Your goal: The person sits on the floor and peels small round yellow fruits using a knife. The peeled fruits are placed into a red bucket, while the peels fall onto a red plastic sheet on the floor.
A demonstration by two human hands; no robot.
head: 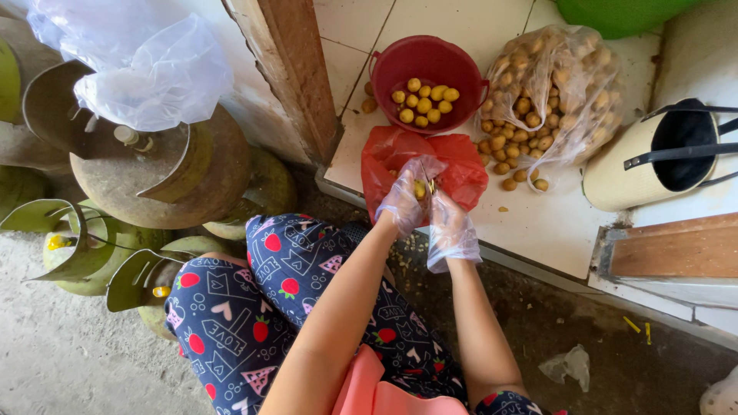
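Both my hands wear thin clear plastic gloves. My left hand point(403, 201) grips a small yellow potato point(420, 189) over a red plastic bag point(464, 169) that lies on the white tiled step. My right hand point(450, 230) is closed beside it, holding a thin blade or peeler point(430, 186) against the potato; the tool is mostly hidden. Behind the bag stands a red bucket point(427, 55) with several peeled yellow potatoes inside. To its right a clear plastic sack point(552, 92) of brown unpeeled potatoes lies open, with several spilled on the tiles.
Green gas cylinders point(146, 165) crowd the left, one draped with a clear plastic bag point(138, 61). A wooden door post point(296, 73) rises beside the step. A cream woven bag with black handles point(653, 157) lies at the right. My knees in patterned navy trousers point(261, 300) are bent below.
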